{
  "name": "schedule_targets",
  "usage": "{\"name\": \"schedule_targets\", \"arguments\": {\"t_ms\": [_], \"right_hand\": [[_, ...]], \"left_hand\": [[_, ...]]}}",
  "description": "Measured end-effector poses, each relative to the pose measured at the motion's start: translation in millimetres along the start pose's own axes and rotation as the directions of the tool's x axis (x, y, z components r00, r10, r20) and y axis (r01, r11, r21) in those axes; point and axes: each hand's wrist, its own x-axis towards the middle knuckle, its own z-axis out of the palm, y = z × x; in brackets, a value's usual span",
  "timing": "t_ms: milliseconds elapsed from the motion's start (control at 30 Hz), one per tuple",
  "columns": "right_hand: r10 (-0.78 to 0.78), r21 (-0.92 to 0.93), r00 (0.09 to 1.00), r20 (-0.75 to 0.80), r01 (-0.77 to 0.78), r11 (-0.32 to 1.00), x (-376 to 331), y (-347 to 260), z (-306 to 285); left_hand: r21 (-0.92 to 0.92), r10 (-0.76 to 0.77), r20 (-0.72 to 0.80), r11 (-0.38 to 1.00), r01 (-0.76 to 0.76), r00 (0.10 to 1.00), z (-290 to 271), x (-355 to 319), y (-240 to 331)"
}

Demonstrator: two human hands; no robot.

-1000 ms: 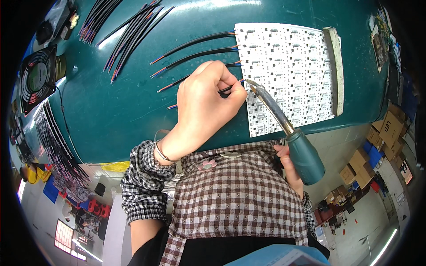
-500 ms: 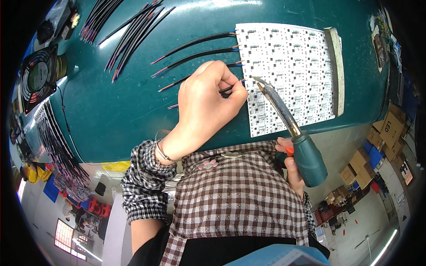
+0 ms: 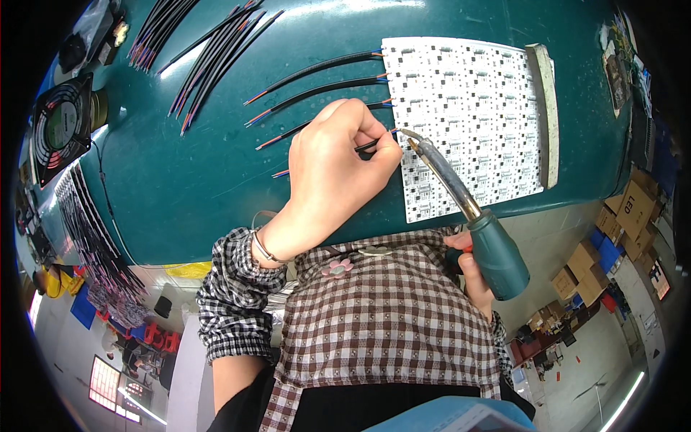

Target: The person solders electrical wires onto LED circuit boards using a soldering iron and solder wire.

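Observation:
My left hand (image 3: 332, 162) pinches a black-sheathed cable (image 3: 368, 146), its bare wire end lying at the left edge of a white circuit board panel (image 3: 471, 108). The cable's far end pokes out left of my wrist. A green-handled soldering gun (image 3: 498, 253) is gripped in my right hand (image 3: 473, 277), which its handle partly hides; a red part shows by the fingers. The gun's tip is right at the wire end; whether they touch I cannot tell. Above my left hand, more black cables (image 3: 317, 88) run leftward from the same board edge.
A pale metal bar (image 3: 543, 115) lies along the panel's right side. Loose cable bundles (image 3: 223, 61) rest on the green tabletop (image 3: 194, 194) at the upper left. A fan (image 3: 63, 128) stands at the far left, with a heap of cables (image 3: 97, 230) below it.
The soldering gun has moved left and slightly down at its tip, from over the panel to the wire end at its edge. My left hand has stayed in place.

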Motion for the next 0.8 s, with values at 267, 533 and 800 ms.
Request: {"name": "schedule_targets", "arguments": {"t_ms": [267,533,800], "right_hand": [[0.021,0.097,0.999,-0.029,-0.018,0.995,-3.2,6.7,2.5],[-0.033,0.042,0.999,-0.037,0.034,0.999,-1.4,1.1,4.8],[0.011,0.049,0.995,-0.098,-0.006,0.999,-0.8,-3.2,7.8]], "left_hand": [[0.000,-0.002,0.003,1.000,0.002,1.000,-0.4,-0.4,0.6],[0.003,-0.002,0.006,1.000,0.002,1.000,-1.0,0.4,0.8],[0.001,0.004,0.006,1.000,-0.004,1.000,-1.3,0.0,-0.7]]}}
